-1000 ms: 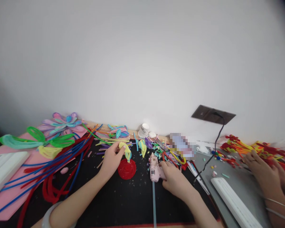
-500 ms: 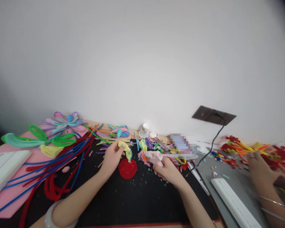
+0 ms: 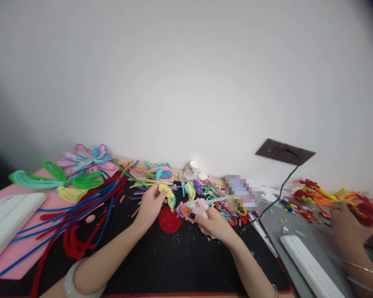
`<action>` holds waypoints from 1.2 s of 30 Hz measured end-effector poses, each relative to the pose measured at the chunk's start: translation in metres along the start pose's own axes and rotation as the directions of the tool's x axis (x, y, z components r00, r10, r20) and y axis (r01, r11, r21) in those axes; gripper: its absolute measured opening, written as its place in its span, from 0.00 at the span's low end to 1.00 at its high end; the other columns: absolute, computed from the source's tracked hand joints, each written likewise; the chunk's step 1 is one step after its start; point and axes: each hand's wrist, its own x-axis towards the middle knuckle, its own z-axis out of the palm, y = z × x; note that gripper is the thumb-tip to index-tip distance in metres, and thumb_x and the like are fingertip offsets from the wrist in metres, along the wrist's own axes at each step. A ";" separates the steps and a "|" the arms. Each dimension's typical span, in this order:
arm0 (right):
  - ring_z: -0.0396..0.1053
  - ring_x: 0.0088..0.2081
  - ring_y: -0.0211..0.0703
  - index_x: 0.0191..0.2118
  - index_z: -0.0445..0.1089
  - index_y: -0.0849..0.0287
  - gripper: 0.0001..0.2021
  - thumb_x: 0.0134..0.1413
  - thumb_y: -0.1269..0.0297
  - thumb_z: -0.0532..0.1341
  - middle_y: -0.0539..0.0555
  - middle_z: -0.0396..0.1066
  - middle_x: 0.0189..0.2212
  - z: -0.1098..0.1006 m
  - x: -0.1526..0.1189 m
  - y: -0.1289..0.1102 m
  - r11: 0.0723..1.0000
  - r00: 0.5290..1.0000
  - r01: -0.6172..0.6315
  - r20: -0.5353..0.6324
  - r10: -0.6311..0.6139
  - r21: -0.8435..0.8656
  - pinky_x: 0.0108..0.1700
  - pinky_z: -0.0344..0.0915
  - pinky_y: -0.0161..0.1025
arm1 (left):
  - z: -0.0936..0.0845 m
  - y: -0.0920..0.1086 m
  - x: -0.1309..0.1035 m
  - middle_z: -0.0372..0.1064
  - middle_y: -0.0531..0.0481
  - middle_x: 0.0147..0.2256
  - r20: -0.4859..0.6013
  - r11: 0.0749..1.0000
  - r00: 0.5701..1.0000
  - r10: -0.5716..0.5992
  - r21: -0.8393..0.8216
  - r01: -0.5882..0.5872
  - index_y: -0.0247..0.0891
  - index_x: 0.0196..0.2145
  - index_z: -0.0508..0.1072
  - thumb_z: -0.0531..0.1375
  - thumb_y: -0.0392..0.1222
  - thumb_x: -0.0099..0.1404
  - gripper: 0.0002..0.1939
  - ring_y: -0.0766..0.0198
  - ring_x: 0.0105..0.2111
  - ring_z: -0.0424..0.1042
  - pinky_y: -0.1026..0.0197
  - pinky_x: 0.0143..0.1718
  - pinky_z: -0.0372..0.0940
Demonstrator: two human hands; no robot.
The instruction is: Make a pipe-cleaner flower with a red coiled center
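While the left hand (image 3: pixel 149 203) pinches a yellow-and-blue loop (image 3: pixel 171 199) by its upper end, the red disc (image 3: pixel 170 222) lies just to that hand's right, nearer the wearer; whether loop touches disc cannot be told. The right hand (image 3: pixel 216 226) grips a pink glue gun (image 3: pixel 199 206), whose front end now sits farther left than half a second ago, beside the loop's lower tip: gun and loop appear brought together. Beyond both hands is a white cup (image 3: pixel 192 169).

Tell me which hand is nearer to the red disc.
Left. The left hand is just left of the red disc, pinching a yellow looped piece by its far edge; the right hand is farther off to the right, gripping the pink glue gun.
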 end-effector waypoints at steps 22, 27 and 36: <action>0.54 0.10 0.30 0.15 0.60 0.58 0.16 0.52 0.64 0.55 0.45 0.59 0.10 0.001 0.002 0.003 1.000 1.000 -0.004 -0.017 0.005 0.019 0.12 0.51 0.28 | 0.002 -0.003 0.000 0.68 0.54 0.24 0.014 0.999 0.999 -0.052 -0.002 0.052 0.38 0.34 0.69 0.57 0.49 0.56 0.13 0.63 0.23 0.68 0.64 0.22 0.62; 0.53 0.10 0.29 0.14 0.59 0.59 0.17 0.52 0.65 0.55 0.45 0.58 0.10 0.001 -0.001 -0.004 1.000 1.000 -0.016 -0.024 0.017 0.024 0.12 0.49 0.27 | 0.002 -0.003 0.000 0.67 0.55 0.23 0.018 0.998 0.998 -0.059 -0.009 0.059 0.39 0.33 0.70 0.57 0.49 0.56 0.12 0.63 0.22 0.68 0.64 0.21 0.62; 0.54 0.11 0.30 0.17 0.60 0.59 0.14 0.52 0.64 0.56 0.45 0.60 0.11 0.003 0.004 -0.004 0.999 0.998 -0.041 -0.051 0.042 0.020 0.11 0.49 0.28 | 0.001 -0.004 -0.001 0.67 0.55 0.23 0.029 0.998 0.998 -0.057 -0.008 0.057 0.38 0.34 0.70 0.57 0.49 0.56 0.12 0.64 0.22 0.68 0.64 0.21 0.61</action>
